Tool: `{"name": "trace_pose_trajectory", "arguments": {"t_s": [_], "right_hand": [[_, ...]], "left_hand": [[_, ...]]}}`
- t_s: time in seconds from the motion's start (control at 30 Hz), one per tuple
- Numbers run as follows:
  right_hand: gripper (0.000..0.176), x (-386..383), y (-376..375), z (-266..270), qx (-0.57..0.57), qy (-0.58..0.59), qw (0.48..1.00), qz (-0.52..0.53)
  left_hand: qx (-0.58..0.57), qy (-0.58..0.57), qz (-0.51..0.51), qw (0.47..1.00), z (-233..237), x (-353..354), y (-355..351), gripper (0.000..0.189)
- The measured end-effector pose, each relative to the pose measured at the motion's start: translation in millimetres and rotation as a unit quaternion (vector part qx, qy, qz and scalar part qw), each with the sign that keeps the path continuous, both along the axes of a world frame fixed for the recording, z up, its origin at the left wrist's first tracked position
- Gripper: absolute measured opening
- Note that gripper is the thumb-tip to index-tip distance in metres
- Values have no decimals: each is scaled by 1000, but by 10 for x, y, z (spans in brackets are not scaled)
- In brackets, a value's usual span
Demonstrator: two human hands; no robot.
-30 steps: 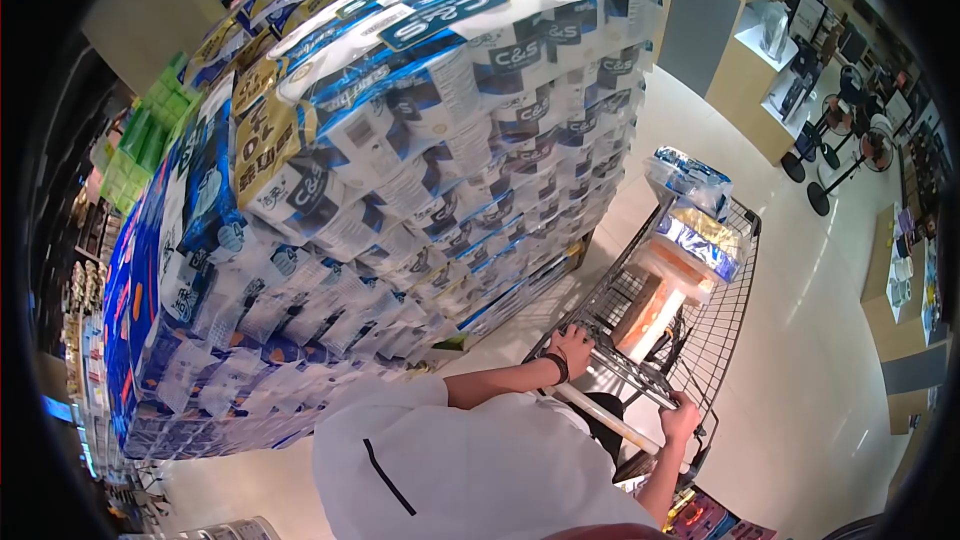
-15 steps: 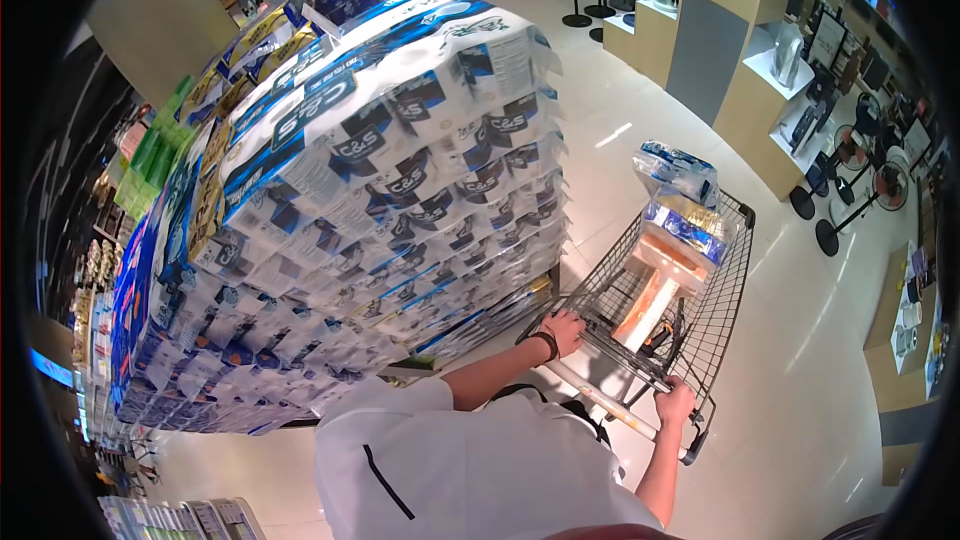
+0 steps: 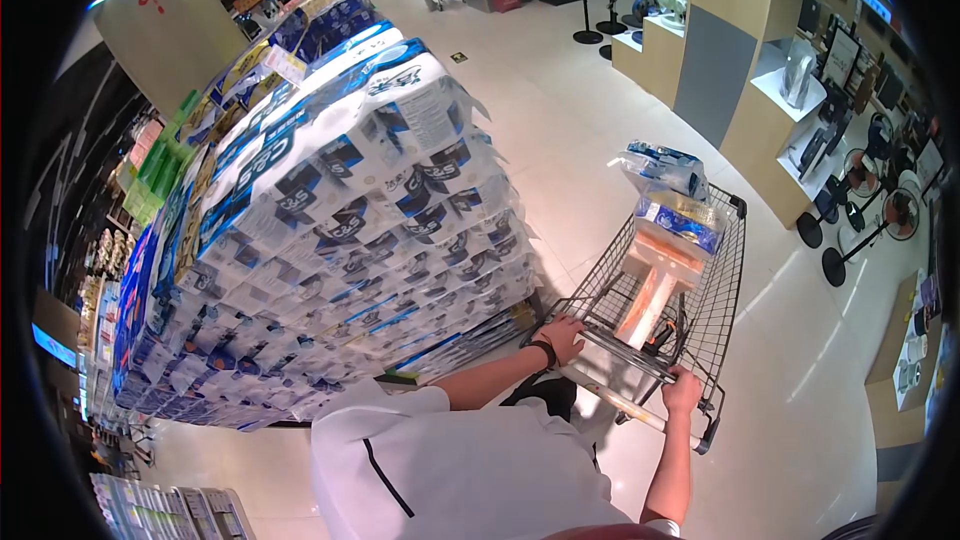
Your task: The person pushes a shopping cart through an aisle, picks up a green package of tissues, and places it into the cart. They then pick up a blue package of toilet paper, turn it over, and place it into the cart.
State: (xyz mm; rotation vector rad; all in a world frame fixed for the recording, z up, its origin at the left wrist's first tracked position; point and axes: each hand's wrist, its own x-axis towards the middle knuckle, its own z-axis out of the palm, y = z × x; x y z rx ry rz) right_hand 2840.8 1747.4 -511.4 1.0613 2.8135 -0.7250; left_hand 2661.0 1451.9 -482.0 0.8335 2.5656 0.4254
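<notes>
Both my hands grip the handle of a wire shopping cart (image 3: pixel 715 305) in front of me. My left hand (image 3: pixel 563 336), with a dark wristband, holds the handle's left end. My right hand (image 3: pixel 682 389) holds its right end. Inside the cart lie a tall orange and white box (image 3: pixel 655 285) and wrapped packs of tissue (image 3: pixel 672 190) piled at the far end. A big stack of blue and white toilet paper packs (image 3: pixel 340 240) rises just left of the cart.
Shelves of goods (image 3: pixel 130 190) line the far left. Wooden display counters (image 3: pixel 770 110) with appliances and standing fans (image 3: pixel 850 220) are on the right. A wide pale tiled aisle (image 3: pixel 560 130) runs ahead between stack and counters.
The cart and I have moved back from the toilet paper stack, which now looks smaller and further left. More aisle floor shows ahead. Both hands stay on the handle.
</notes>
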Motion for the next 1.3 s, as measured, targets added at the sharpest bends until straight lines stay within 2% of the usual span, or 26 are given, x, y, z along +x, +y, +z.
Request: {"name": "trace_pose_trajectory", "arguments": {"t_s": [0.23, 0.37, 0.43, 0.53, 0.77, 0.9, 1.0, 1.07, 1.13, 1.17, 1.23, 1.27, 1.3], "right_hand": [[39, -580, 427, 3, -6, -6, 999, 49], [38, -992, 648, 8, 5, -24, 998, 63], [40, -1218, 789, -57, 13, -31, 997, 73], [37, -1552, 977, -137, 39, -3, 992, 117], [36, -2350, 1349, -270, 5, 32, 988, 149], [37, -2796, 1537, -286, -11, 25, 983, 180], [38, -3102, 1686, -383, -13, 41, 977, 209], [36, -3242, 1744, -397, -9, 22, 976, 215], [43, -3550, 1828, -348, -42, -21, 970, 240], [49, -3727, 1915, -314, -108, -46, 961, 250], [63, -4081, 2082, -311, -241, -95, 928, 268], [76, -4145, 2213, -330, -303, -163, 901, 264], [74, -4414, 2173, -109, -268, -187, 903, 278]], "left_hand": [[-17, -10, 51, 998, 87, -331, 365, 35], [37, 20, 73, 996, -233, -586, 484, 41], [23, 40, 71, 996, -264, -756, 582, 42], [39, 39, 91, 994, -224, -1022, 685, 41], [68, 9, 93, 993, -348, -1548, 823, 46], [25, 73, 39, 996, -56, -1600, 766, 46], [104, 126, 31, 986, -48, -1772, 690, 42], [111, 113, 51, 986, 20, -1824, 718, 36], [107, 125, 83, 983, -26, -1992, 832, 36], [146, 114, 120, 975, 22, -2076, 878, 40], [146, 120, 149, 971, 115, -2212, 931, 43], [146, 108, 165, 969, 90, -2156, 954, 45], [149, 90, 170, 970, 65, -2258, 941, 46]]}}
